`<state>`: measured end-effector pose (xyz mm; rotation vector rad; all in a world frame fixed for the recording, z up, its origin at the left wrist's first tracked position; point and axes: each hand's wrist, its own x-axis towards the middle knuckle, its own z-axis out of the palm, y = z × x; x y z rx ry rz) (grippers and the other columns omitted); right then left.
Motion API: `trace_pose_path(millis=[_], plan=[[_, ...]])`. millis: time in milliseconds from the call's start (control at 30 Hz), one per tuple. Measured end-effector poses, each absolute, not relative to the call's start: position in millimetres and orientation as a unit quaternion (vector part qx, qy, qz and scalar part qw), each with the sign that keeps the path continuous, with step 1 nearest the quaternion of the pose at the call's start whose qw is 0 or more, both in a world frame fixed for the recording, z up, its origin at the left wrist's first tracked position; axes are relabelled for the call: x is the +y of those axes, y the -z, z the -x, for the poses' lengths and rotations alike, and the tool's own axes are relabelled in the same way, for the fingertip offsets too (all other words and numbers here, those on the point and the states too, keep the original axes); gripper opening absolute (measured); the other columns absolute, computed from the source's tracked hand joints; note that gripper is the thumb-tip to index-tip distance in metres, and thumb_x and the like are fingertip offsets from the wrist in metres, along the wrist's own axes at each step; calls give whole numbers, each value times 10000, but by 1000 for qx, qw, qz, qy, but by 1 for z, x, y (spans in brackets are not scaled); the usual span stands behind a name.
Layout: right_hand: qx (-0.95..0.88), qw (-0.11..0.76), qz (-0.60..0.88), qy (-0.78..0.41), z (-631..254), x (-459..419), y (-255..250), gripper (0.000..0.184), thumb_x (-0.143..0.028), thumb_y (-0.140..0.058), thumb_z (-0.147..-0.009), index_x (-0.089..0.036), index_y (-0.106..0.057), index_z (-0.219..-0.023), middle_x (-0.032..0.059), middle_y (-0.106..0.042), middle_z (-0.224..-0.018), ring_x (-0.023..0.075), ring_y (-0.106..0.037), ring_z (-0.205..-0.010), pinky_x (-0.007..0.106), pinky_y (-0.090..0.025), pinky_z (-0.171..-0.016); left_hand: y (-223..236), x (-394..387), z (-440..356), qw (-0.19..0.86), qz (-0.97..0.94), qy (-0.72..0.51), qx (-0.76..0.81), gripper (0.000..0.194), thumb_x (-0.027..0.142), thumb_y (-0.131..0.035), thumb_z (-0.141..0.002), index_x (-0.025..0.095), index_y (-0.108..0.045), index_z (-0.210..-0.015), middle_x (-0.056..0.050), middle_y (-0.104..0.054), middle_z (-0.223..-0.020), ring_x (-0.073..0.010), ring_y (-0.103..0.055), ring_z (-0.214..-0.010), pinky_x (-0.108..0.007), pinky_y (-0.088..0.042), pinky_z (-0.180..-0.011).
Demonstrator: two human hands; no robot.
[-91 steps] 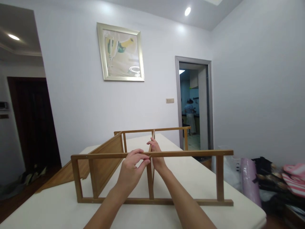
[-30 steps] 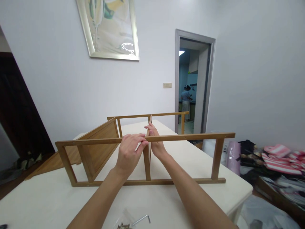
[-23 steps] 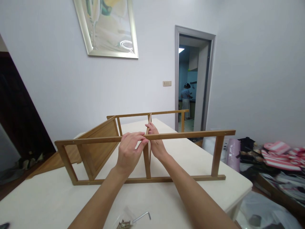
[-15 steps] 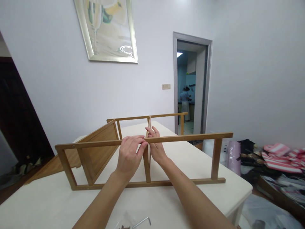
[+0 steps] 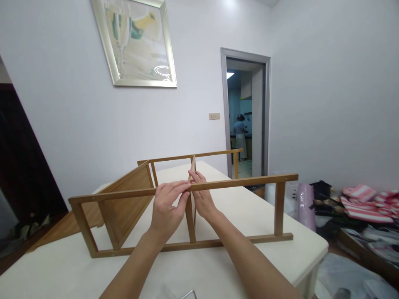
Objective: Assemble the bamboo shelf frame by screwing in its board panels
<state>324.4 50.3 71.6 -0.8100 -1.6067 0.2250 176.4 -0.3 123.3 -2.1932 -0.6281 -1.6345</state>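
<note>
A brown wooden rack frame (image 5: 249,182) lies on its side, its two ladder-like sides joined by a slatless panel (image 5: 134,203) at the left and a middle shelf panel (image 5: 192,165). My left hand (image 5: 168,203) is closed over the near upper rail, fingertips and thumb at the joint with the middle upright. Whether a small part sits between those fingertips is hidden. Behind the same rail, my right hand (image 5: 202,199) grips the middle panel's edge, fingers curling over its top near the joint. The bent end of a metal hex key (image 5: 189,294) shows at the bottom edge.
The rack rests on a cream table (image 5: 249,265). Another wooden board (image 5: 59,228) lies at the left. Pink wrapped roll (image 5: 305,203) and striped cloth (image 5: 364,207) are piled right of the table. Through a doorway (image 5: 245,112), a person stands in another room.
The view has tilted up slightly, so the hex key has slid mostly out at the bottom. Both hands stay at the same joint, with small finger shifts.
</note>
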Motion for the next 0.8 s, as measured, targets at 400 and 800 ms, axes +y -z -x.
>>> trace_pose_path(millis=[400,800], plan=[[-707,608,350,-93,-326,50,-70,494,-462,-253,-1032,-288,-368,-1480,66,-603,-1141,208,-234,-1446,465,-272,-1181,-122,3,-178,167,750,586,-257,69,240,-661,-872,220,-638,-811,-33,-743,-932,-201,-685,-919,-378,-498,-875],[-698,614,356,-96,-327,51,-66,490,-475,-257,-1027,-325,-371,-1480,35,-422,-1460,217,-285,-1438,451,-306,-1174,-119,4,-178,178,770,564,-241,107,129,-588,-905,225,-634,-919,-27,-737,-989,-184,-674,-939,-387,-452,-894]])
